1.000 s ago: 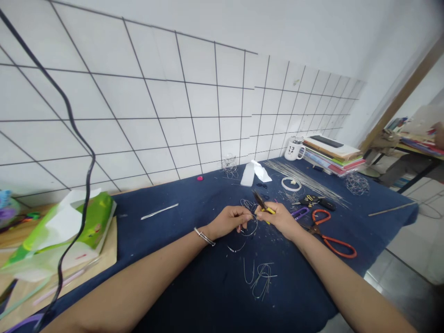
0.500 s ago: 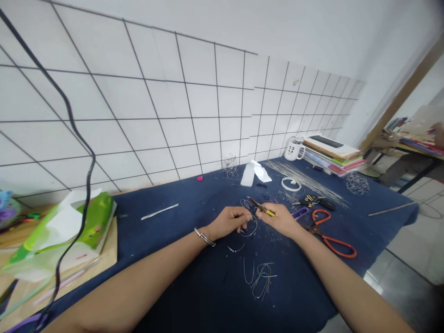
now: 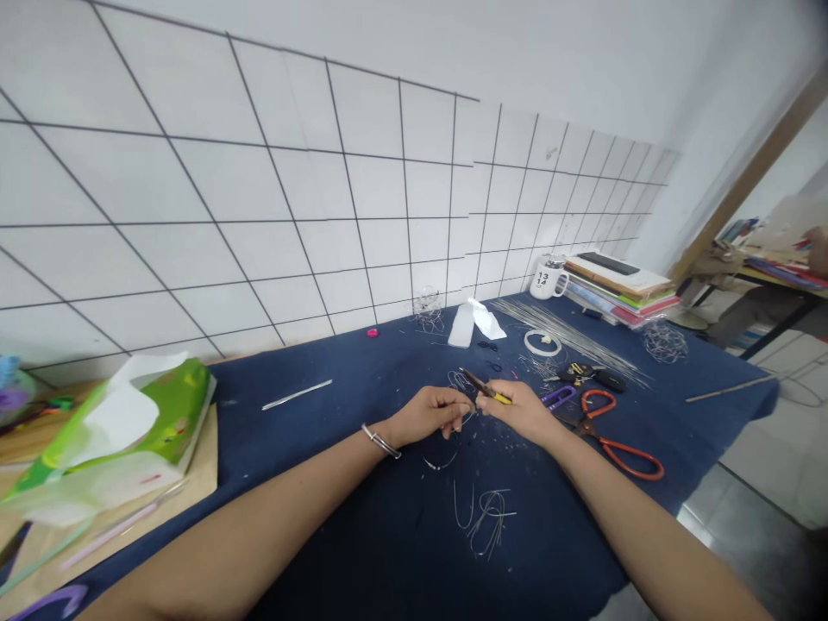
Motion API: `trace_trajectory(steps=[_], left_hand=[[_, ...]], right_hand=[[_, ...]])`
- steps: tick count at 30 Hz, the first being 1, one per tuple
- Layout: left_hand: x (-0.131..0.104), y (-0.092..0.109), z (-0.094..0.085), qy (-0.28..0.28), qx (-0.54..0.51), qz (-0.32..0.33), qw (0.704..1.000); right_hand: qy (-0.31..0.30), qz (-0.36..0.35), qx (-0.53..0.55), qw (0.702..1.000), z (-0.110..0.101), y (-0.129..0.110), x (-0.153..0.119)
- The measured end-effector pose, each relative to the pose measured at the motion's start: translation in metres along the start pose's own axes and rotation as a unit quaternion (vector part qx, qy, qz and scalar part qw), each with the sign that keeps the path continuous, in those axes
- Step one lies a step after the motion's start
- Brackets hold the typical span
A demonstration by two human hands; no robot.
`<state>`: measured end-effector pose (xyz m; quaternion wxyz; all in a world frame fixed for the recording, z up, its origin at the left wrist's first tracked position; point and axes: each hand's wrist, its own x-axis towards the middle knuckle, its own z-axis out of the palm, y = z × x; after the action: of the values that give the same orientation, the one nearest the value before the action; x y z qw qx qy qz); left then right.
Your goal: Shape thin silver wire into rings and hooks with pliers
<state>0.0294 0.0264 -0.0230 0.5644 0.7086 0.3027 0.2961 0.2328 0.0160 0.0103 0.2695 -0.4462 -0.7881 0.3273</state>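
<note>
Over the blue cloth, my left hand (image 3: 428, 412) is closed in a pinch on a thin metal wire (image 3: 467, 417) that curves below the fingertips. My right hand (image 3: 521, 410) is wrapped round a pair of pliers (image 3: 484, 385) with yellow on the handles, jaws pointing up and left. The two hands are close together, and the wire's end between them is too small to make out. Coiled wire (image 3: 456, 379) lies just behind the hands. A curved piece of wire (image 3: 440, 464) and a bundle of bent wires (image 3: 490, 523) lie in front.
Orange-handled scissors (image 3: 622, 444) and black pliers (image 3: 580, 373) lie to the right. Farther back are long straight wires (image 3: 569, 332), a white ring-shaped spool (image 3: 542, 342), a mug (image 3: 548, 278) and stacked books (image 3: 621, 293). A green tissue pack (image 3: 174, 431) is on the left.
The black cable that hung across the left side is out of sight. The wire loop under my left hand shows less clearly. Both hands keep nearly the same place and grip.
</note>
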Motion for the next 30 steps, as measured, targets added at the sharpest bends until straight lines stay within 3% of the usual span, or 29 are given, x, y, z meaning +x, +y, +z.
trace_trajectory(steps=[12, 23, 30], left_hand=[[-0.001, 0.002, 0.0, 0.0, -0.016, 0.005, 1.0], [-0.001, 0.001, 0.001, 0.019, 0.042, 0.001, 0.999], [0.002, -0.001, -0.001, 0.028, 0.0, 0.005, 1.0]], right_hand=[[-0.003, -0.005, 0.013, 1.0, -0.001, -0.002, 0.0], [0.017, 0.0, 0.019, 1.0, 0.006, -0.002, 0.001], [0.03, 0.016, 0.068, 0.997, 0.01, 0.002, 0.003]])
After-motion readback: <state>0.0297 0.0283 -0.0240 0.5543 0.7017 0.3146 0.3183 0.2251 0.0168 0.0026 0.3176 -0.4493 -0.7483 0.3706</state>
